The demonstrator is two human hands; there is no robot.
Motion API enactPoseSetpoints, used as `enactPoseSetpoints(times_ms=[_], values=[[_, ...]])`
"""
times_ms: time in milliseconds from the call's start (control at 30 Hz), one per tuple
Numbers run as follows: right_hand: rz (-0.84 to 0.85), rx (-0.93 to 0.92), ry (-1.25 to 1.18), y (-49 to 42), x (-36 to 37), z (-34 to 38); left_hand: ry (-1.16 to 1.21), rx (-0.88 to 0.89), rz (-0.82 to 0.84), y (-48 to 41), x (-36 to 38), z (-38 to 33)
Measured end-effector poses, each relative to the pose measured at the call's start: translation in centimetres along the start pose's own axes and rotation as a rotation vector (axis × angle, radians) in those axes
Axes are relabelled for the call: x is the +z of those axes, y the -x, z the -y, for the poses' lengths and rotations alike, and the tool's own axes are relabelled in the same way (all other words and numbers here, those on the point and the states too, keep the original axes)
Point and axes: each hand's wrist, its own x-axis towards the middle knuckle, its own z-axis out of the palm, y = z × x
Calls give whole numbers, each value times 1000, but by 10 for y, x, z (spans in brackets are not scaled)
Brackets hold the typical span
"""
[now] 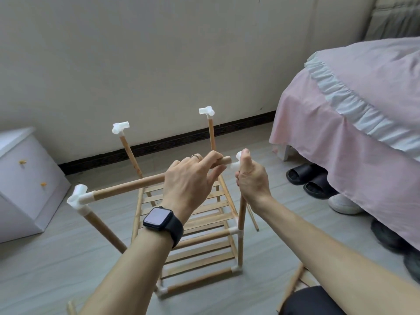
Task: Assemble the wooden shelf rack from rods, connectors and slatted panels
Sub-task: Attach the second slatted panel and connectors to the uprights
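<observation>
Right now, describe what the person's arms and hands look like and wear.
Both forearms are bare, without sleeves. The left hand wears a thin ring; its wrist carries a smartwatch with dark rectangular face and black band. The right hand wears nothing.

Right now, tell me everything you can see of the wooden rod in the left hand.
The wooden rod is round, pale wood, rising slightly rightward. Its left end sits in a white plastic corner connector; its free right end is at, not visibly inside, the top connector on the upright rod that the right hand grips. The left hand holds it near that end.
</observation>
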Motion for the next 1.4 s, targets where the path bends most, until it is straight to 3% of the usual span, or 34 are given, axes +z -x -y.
enactPoseSetpoints(times_ms=[200, 400, 567, 667, 767, 867, 933, 1000, 1033, 1100, 1200, 1400], values=[[-45, -23, 99, -4, 1, 2, -4, 88, -87, 15, 5, -5], [86, -18, 77, -4, 0, 2, -25, 45, -19, 10, 6, -3], [89, -40, 100, -7, 3, 4, -3, 41, -7, 9, 8, -5], [93, -60, 76, -7, 2, 1, 174, 32, 31, 14, -5, 10], [137, -52, 5, -10, 0, -3, 155, -143, -149, 33, -33, 58], [176, -3, -65, -15, 2, -1, 27, -545, -218, 59, -54, 121], [194, 34, -92, -17, 2, 2, 281, -860, -123, 74, -56, 148], [217, 53, -119, -17, 3, 3, 747, -1043, -86, 83, -53, 157], [231, 57, -124, -17, 4, 3, 926, -1060, -103, 86, -48, 157], [230, 53, -109, -18, 7, 3, 1067, -1017, -203, 90, -36, 152], [172, 52, -77, -20, 11, 3, 1088, -1001, -315, 90, -26, 148], [193, 60, -77, -32, 14, 1, 1066, -943, -306, 94, -18, 152]])
